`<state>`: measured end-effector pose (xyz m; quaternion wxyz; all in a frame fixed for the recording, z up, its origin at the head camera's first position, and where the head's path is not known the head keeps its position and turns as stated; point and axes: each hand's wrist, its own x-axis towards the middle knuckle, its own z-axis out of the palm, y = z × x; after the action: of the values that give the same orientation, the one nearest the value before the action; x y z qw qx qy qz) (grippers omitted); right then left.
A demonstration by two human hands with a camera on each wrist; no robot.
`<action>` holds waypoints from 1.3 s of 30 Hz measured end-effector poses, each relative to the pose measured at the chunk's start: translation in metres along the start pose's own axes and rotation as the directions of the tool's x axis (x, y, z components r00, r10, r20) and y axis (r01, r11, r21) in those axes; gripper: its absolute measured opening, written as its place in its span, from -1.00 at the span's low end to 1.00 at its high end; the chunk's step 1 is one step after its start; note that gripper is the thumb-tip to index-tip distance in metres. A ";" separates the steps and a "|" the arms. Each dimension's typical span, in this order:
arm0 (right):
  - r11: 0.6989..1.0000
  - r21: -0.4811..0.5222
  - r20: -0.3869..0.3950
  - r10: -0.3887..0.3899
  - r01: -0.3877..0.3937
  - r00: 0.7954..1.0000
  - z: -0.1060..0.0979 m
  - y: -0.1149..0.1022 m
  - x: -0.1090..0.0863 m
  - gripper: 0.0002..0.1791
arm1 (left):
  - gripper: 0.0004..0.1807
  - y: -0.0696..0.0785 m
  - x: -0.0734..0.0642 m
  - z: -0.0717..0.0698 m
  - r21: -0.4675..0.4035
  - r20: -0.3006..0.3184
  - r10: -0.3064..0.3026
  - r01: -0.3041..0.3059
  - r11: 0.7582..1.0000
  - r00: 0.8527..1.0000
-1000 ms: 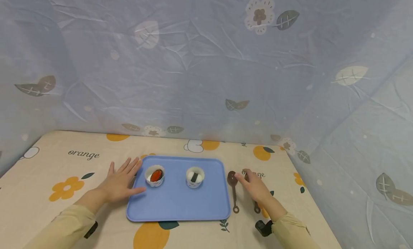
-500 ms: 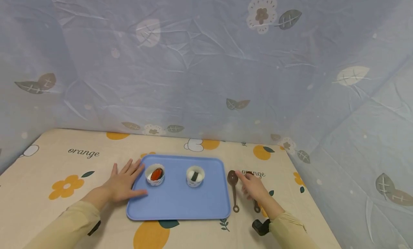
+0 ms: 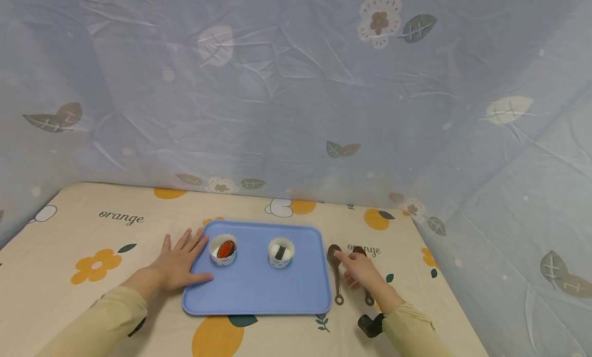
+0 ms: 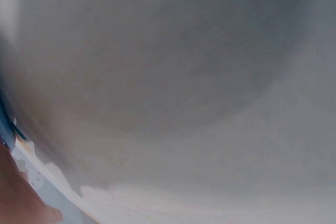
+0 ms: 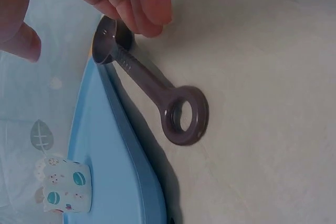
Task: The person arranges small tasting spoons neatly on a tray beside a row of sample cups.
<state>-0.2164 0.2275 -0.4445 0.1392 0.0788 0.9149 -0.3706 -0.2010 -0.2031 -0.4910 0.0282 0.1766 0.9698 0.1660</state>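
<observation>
Support surface: printed cloth, one tray, two spoons

Cream cloth (image 3: 407,280) over a flat surface; orange fruit, flower and "orange" lettering prints. Directly on it: blue tray (image 3: 259,290), flat, near mid-cloth; brown spoon (image 3: 337,281) just right of tray, ring end toward the wearer; second brown spoon (image 3: 368,295) further right, similarly oriented, partly hidden

At lower left of the head view, a pale khaki cloth sleeve (image 3: 99,321) stops short of the bare left hand (image 3: 178,264), a small black piece (image 3: 137,327) showing beside it. At lower right, a matching creased khaki sleeve (image 3: 411,332) adjoins an angular black attachment (image 3: 371,326).
</observation>
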 end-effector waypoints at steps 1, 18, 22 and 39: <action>1.000 0.003 0.003 0.006 -0.006 1.000 0.001 0.000 0.000 -0.30 | 0.14 0.000 0.000 0.001 0.006 -0.003 0.002 -0.002 1.000 1.000; 0.999 -0.001 0.009 0.052 -0.052 0.999 0.010 0.002 0.005 -0.75 | 0.12 0.010 -0.003 -0.008 0.040 0.002 -0.007 0.007 0.999 1.000; 0.999 -0.009 0.005 0.045 -0.045 0.999 0.013 0.004 0.007 -0.80 | 0.10 0.013 -0.005 -0.010 0.049 0.007 -0.006 0.006 0.999 1.000; 0.992 0.096 0.070 0.071 -0.077 0.995 0.016 0.007 0.008 -0.87 | 0.12 0.010 -0.003 -0.007 0.061 0.003 -0.006 0.006 0.998 1.000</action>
<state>-0.2189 0.2213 -0.4624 0.1790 0.1070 0.8870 -0.4121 -0.1959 -0.1978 -0.4813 0.0247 0.1747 0.9749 0.1361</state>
